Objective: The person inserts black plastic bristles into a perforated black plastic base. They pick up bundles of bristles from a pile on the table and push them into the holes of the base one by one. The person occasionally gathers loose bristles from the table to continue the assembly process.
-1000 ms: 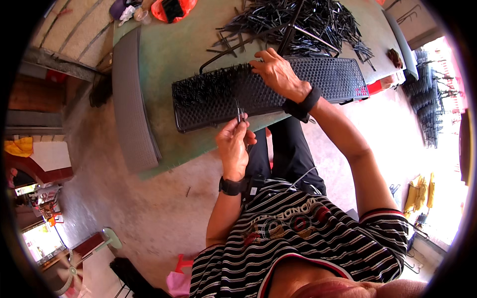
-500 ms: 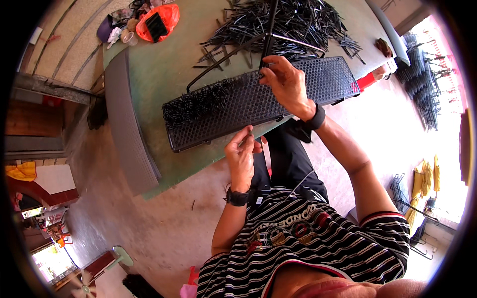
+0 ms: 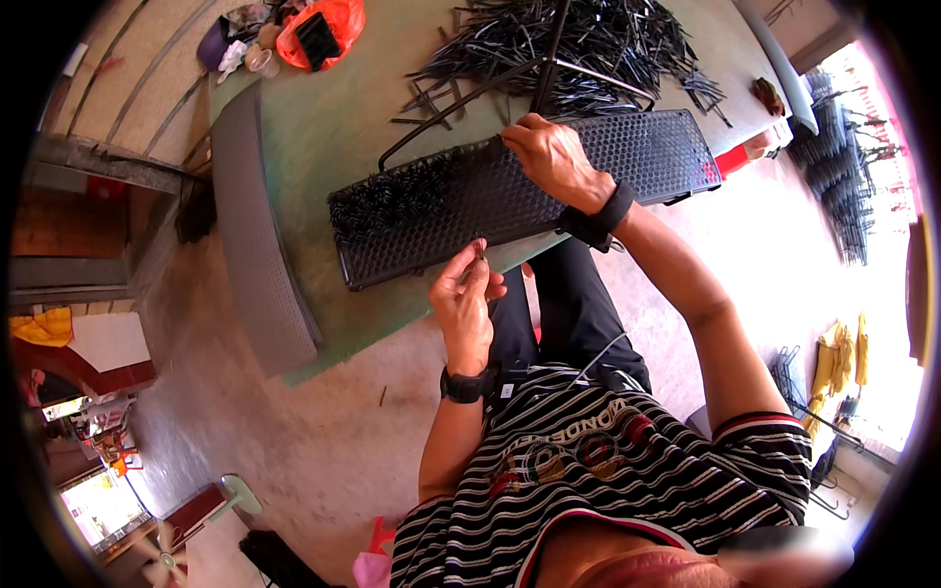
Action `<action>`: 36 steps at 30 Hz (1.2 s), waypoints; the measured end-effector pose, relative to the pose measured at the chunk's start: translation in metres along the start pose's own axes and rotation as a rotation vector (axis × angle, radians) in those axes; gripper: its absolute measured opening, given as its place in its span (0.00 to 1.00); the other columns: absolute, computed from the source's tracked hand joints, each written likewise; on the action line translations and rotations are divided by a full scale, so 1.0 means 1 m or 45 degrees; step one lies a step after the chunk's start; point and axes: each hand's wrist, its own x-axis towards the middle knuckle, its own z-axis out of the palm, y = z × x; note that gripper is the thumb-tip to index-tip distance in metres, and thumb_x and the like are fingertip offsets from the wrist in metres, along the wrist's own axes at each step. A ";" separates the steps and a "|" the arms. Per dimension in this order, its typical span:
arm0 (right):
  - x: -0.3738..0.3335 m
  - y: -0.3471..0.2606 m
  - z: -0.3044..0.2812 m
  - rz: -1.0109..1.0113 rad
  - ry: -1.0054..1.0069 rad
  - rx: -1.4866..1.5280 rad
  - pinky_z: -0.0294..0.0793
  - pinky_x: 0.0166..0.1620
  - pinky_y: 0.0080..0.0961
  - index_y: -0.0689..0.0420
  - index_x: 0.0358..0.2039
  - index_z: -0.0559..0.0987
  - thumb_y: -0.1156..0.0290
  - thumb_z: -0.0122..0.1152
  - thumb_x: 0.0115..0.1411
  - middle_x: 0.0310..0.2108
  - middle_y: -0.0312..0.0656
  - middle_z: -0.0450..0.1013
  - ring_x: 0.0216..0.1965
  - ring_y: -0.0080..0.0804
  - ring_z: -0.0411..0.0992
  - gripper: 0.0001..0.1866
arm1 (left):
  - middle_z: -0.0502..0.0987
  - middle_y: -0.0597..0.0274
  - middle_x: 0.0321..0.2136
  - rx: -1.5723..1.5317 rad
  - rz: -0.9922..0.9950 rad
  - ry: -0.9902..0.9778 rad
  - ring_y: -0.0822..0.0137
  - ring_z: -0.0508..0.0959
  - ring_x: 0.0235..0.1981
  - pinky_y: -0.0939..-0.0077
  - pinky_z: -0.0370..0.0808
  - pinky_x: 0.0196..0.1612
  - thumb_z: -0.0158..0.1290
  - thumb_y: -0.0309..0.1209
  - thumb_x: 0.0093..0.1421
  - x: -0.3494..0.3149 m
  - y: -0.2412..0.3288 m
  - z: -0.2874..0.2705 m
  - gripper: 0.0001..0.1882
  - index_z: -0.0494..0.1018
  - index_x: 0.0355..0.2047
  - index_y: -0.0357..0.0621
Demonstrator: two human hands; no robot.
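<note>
A long black perforated panel [image 3: 647, 162] lies slantwise on the table, its left part covered with tufts of short black strips [image 3: 397, 201]. My right hand [image 3: 561, 167] is over the panel's middle, at the tufts' right edge; the fingers are bunched together, fingertips low at the panel, and hide whatever they pinch. Just off the panel's near edge, my left hand [image 3: 463, 304] is raised with thumb and forefinger pressed together. A small dark bit shows at those fingertips, too small to name. Behind the panel lies a heap of loose black strips [image 3: 613, 49].
A thin black metal frame [image 3: 461, 106] rises behind the panel. On the green table [image 3: 323, 127], a grey curved sheet [image 3: 255, 235] lies at the left edge, and an orange plastic bag [image 3: 348, 22] with a dark phone-like slab sits at the far left.
My right hand has come down toward the panel and a little left, its fingers drawing together. My left hand has shifted slightly left, still pinching. The whole view has moved slightly.
</note>
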 end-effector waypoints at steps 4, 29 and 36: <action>-0.008 -0.067 -0.022 0.403 -0.319 0.468 0.73 0.28 0.29 0.63 0.28 0.79 0.68 0.63 0.50 0.23 0.51 0.75 0.25 0.41 0.76 0.11 | 0.76 0.61 0.36 -0.120 -0.020 0.047 0.74 0.74 0.25 0.79 0.73 0.26 0.51 0.22 0.58 -0.002 0.007 -0.008 0.15 0.70 0.47 0.35; 0.017 -0.187 0.115 -0.104 0.019 0.677 0.74 0.28 0.25 0.62 0.37 0.70 0.82 0.53 0.56 0.25 0.47 0.73 0.28 0.36 0.77 0.07 | 0.76 0.61 0.34 -0.126 0.230 0.420 0.68 0.76 0.30 0.76 0.73 0.34 0.52 0.25 0.59 -0.039 0.057 -0.151 0.15 0.71 0.46 0.38; 0.024 -0.178 0.124 -0.341 -0.182 0.302 0.72 0.27 0.37 0.59 0.36 0.73 0.80 0.56 0.48 0.25 0.48 0.71 0.28 0.47 0.72 0.12 | 0.76 0.59 0.33 -0.134 0.276 0.417 0.67 0.76 0.29 0.75 0.74 0.34 0.53 0.25 0.58 -0.038 0.057 -0.150 0.14 0.72 0.46 0.37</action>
